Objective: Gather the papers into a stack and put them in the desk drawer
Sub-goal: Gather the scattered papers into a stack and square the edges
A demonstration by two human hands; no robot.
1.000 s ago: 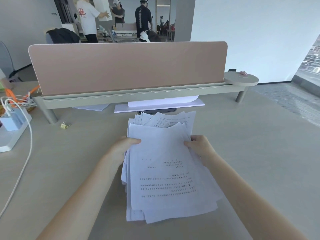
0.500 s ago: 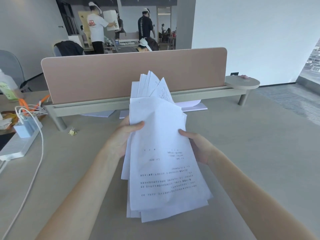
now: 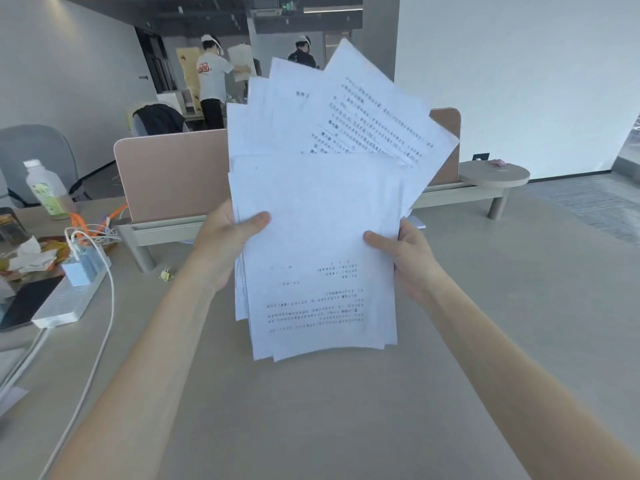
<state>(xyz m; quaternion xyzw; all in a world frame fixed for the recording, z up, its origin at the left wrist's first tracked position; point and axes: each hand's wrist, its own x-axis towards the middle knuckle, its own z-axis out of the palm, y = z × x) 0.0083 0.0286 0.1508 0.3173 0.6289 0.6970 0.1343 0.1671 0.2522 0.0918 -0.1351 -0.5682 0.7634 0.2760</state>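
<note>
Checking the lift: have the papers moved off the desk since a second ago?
Yes. The papers have risen upright off the desk, now covering the pink divider.

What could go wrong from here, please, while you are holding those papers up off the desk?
The papers are fanned unevenly, with upper sheets skewed right; the left hand and right hand pinch only the side edges, so loose sheets might slip out. Squaring them by tapping on the desk could crumple the ragged lower corners. A dropped sheet might land among the power strip and cables on the left.
</note>
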